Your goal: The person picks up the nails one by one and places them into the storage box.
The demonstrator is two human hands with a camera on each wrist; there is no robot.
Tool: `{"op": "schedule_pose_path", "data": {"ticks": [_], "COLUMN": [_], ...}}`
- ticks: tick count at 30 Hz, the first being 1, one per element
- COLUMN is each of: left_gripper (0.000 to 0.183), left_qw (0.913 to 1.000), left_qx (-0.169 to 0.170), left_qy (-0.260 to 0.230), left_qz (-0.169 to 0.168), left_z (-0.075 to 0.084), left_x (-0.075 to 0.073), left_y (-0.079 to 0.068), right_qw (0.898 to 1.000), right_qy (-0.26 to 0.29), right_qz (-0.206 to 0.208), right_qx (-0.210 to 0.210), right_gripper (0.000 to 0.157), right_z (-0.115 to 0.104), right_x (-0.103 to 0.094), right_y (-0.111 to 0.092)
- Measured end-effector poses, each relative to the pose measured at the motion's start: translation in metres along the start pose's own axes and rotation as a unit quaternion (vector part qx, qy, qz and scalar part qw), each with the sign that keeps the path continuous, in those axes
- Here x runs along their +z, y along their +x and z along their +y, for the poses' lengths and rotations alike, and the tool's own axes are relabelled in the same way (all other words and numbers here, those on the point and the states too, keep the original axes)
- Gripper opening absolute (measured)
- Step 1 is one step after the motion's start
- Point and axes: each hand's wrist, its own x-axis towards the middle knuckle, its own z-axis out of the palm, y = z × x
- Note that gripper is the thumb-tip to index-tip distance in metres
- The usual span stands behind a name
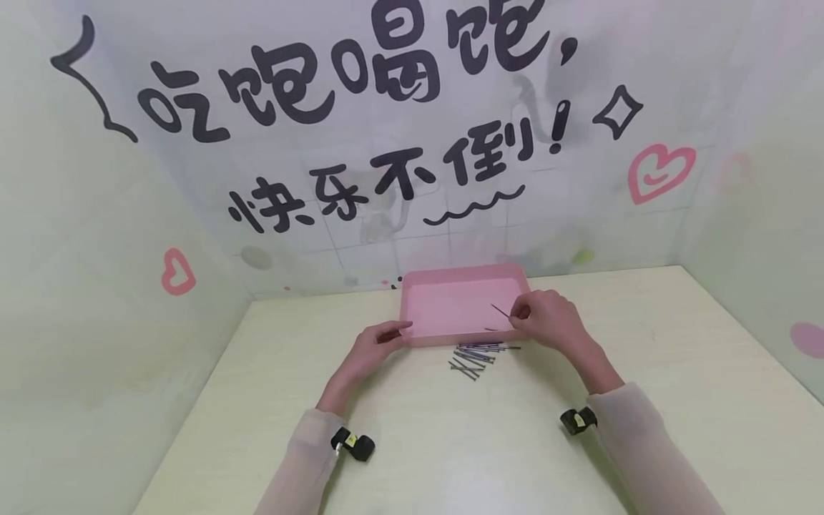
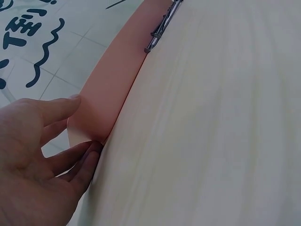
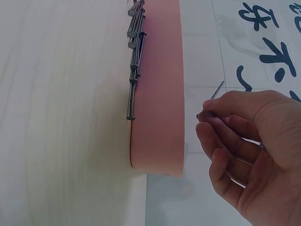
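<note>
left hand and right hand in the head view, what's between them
In the head view, the pink tray lies between the left hand and the right hand, with loose nails just in front of it.

Your shallow, rectangular pink tray (image 1: 450, 299) sits flat, open side up, its near left corner held by your left hand (image 1: 375, 349); the thin metal nail (image 1: 499, 310) pinched in your right hand (image 1: 550, 318) slants over the tray's right side, its tip pointing up and leftward. Your loose nails (image 1: 475, 355) lie in a partly crossed pile along the tray's near wall.
</note>
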Motion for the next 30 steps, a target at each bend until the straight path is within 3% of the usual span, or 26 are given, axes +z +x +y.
{"op": "schedule_pose_path", "data": {"ticks": [23,30], "left_gripper": [0.028,0.026], "left_qw": [0.9998,0.9999], "left_qx": [0.018,0.016], "left_qy": [-0.003,0.001], "left_qz": [0.002,0.006], "left_z": [-0.0013,0.0001], "left_x": [0.0011,0.0012], "left_y": [0.0015,0.0005], "right_qw": [0.999,1.0], "right_qy": [0.007,0.004], "right_qz": [0.036,0.027], "right_qx": [-0.003,0.012], "right_gripper": [0.009,0.009], "right_z": [0.0049,0.0026], "right_x": [0.0028,0.0019], "right_y": [0.0001,0.0012]}}
